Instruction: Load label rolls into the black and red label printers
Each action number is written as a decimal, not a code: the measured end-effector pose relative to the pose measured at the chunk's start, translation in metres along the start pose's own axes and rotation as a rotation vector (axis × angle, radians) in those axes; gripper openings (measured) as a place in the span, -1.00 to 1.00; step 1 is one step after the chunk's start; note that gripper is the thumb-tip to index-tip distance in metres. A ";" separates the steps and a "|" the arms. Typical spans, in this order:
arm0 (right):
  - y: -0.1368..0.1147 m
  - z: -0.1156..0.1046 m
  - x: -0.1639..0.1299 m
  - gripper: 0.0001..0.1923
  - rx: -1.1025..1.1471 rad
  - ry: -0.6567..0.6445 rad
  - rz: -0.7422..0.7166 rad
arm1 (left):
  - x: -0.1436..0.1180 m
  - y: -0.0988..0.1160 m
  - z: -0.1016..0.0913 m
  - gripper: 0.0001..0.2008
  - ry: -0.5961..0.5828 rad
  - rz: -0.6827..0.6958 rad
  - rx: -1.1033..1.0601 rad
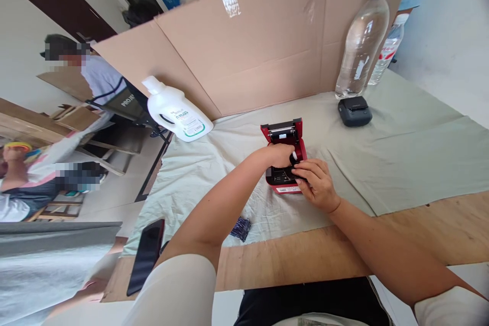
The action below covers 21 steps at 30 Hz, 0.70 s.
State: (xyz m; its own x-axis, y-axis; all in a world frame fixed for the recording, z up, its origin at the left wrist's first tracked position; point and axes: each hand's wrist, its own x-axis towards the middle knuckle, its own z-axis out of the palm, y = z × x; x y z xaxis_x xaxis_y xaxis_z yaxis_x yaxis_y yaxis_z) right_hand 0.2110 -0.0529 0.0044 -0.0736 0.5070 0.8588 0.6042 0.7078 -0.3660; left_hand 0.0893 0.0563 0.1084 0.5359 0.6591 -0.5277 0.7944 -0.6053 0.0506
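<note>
Hands meet over the small red-and-black label printer [284, 135], lid up, mid-surface on pale cloth [401, 153]: left hand [280, 154] curled on its body, right hand [316, 183] pinching a small white roll [294, 157] just above it.

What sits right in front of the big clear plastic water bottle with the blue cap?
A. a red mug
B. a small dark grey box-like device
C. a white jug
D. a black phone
B: a small dark grey box-like device rests on the pale cloth just in front of the big clear plastic water bottle with the blue cap; the white jug and black phone lie far to the left.
</note>
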 end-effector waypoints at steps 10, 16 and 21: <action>0.001 -0.002 0.001 -0.79 -0.020 -0.032 0.036 | -0.002 -0.008 -0.004 -0.56 0.057 0.054 -0.102; 0.000 -0.002 0.001 -0.78 -0.013 -0.034 0.021 | -0.018 -0.022 0.017 -0.56 0.302 0.111 -0.201; 0.000 -0.001 -0.001 -0.75 -0.014 -0.036 0.002 | -0.018 -0.021 0.023 -0.49 0.302 0.147 -0.113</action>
State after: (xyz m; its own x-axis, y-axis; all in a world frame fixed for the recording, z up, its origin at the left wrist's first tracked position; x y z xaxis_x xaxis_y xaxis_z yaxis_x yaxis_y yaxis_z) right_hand 0.2120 -0.0547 0.0038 -0.1008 0.5260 0.8445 0.6155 0.6998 -0.3624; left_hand 0.0563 0.0467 0.0977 0.6935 0.6813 -0.2342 0.7204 -0.6612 0.2096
